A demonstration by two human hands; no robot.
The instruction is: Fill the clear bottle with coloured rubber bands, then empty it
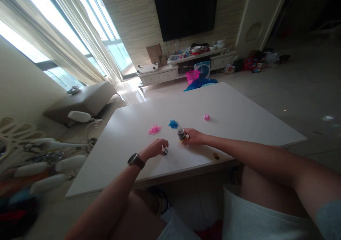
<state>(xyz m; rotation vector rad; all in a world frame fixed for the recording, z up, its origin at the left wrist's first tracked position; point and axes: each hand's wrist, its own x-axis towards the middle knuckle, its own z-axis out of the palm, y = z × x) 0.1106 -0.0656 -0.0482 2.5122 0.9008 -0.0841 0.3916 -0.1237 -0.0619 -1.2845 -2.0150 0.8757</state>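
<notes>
My right hand point(195, 137) is wrapped around a small clear jar point(181, 134) with dark contents and yellow at its base, held over the white table. A small white piece shows at the jar's side by my fingers. Close to the table's front edge, my left hand point(156, 148) has its fingers curled and its fingertips at some small black pieces point(165, 152); their exact kind is too small to tell. Beyond the hands lie a pile of thin pink pieces point(155, 129) and a pile of blue ones point(173, 124).
On the white table point(128, 126), a pink ball-like bundle point(207, 117) lies farther right. A small brown-orange item point(216, 156) rests at the front edge. A low TV cabinet point(160, 77), a pink basket point(192, 77) and a grey bench point(80, 99) stand beyond.
</notes>
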